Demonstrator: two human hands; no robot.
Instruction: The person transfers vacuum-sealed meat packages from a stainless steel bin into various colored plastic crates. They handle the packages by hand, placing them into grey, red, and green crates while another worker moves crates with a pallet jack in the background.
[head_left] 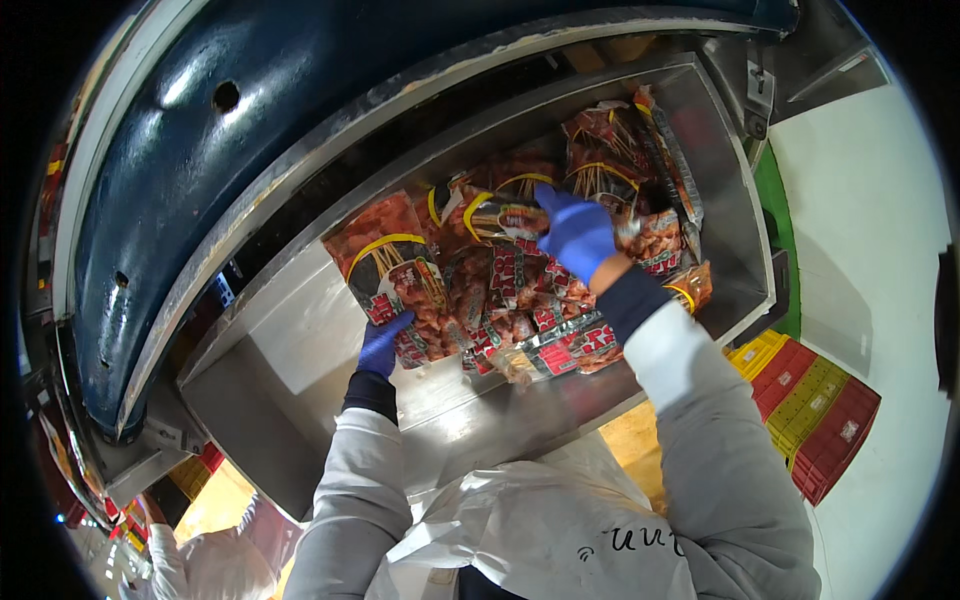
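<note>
My left hand (380, 343), in a blue glove, grips the lower left edge of a clear packet of skewered meat (415, 290). This packet is tilted at the left end of a heap of similar packets (520, 275), printed in red and black with yellow bands. Over the middle right of the heap, my right hand (575, 235), also gloved in blue, has its fingers closed at the right end of another skewer packet (505, 218). Its fingertips are partly hidden. All the packets lie in a long stainless steel trough (270, 405).
A large dark blue curved machine body (150, 230) runs along the far and left side of the trough. Stacked red and yellow crates (810, 405) stand on the right, beside a pale wall (870, 230). Another person in white (230, 555) is at the lower left.
</note>
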